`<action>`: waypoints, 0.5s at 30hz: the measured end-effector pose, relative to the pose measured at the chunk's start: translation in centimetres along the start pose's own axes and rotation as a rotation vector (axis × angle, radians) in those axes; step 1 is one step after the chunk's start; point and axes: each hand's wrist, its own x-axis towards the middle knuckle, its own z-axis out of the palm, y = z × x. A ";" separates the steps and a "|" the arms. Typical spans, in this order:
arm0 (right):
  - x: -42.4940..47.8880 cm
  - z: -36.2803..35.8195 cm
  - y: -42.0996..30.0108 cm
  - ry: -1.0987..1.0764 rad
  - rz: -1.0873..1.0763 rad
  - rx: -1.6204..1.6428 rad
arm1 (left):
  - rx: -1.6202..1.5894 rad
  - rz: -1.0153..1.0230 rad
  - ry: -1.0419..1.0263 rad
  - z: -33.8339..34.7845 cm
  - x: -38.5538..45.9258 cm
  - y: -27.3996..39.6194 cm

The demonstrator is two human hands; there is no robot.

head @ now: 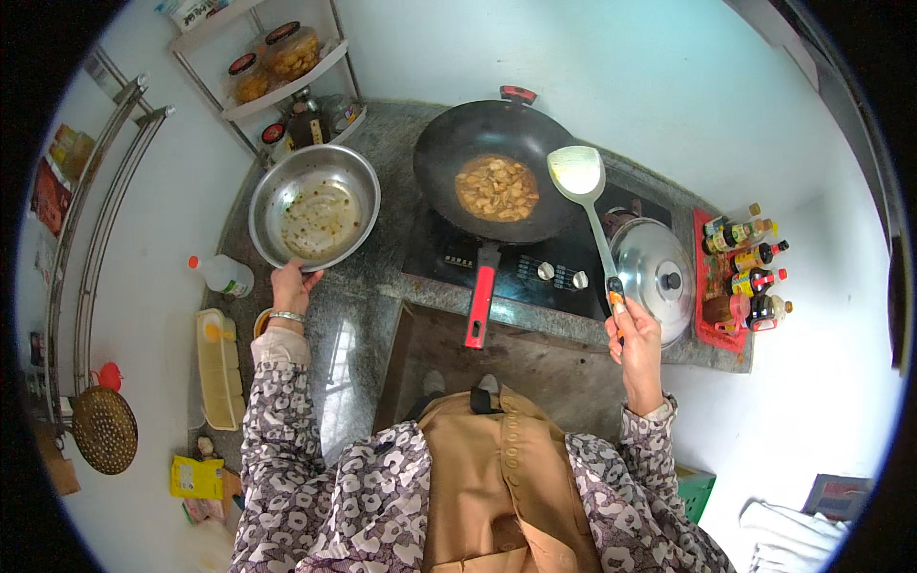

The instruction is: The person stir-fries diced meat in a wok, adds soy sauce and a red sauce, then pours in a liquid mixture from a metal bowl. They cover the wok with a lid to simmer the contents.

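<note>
My left hand (291, 285) grips the near rim of a stainless steel bowl (315, 208), which has brownish residue and specks inside. It is over the left part of the counter; whether it rests there I cannot tell. My right hand (635, 333) is closed round the handle of a wok spatula (577, 172), its metal blade raised beside the right rim of a black wok (458, 136). Small browned pieces of food (498, 188) lie in sauce at the wok's bottom. The wok's red and black handle (481, 308) points towards me over the black cooktop (437, 247).
Right of the cooktop are a lidded metal pot (648, 265) and a red tray (698, 286) with several sauce bottles. A white plastic bottle (228, 276) and a divided cream container (218, 369) are at left. A corner shelf (286, 93) holds jars; a perforated skimmer (105, 430) hangs at left.
</note>
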 end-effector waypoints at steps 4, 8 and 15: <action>0.1 0.1 0.2 -0.011 0.014 0.011 | 0.079 0.065 -0.083 1.1 -1.2 4.7; 0.2 -0.3 0.6 -0.025 0.007 0.031 | 0.184 0.118 -0.184 3.8 -1.4 7.7; 0.1 -0.7 0.7 -0.032 -0.007 0.048 | 0.324 0.194 -0.292 10.4 -3.7 10.8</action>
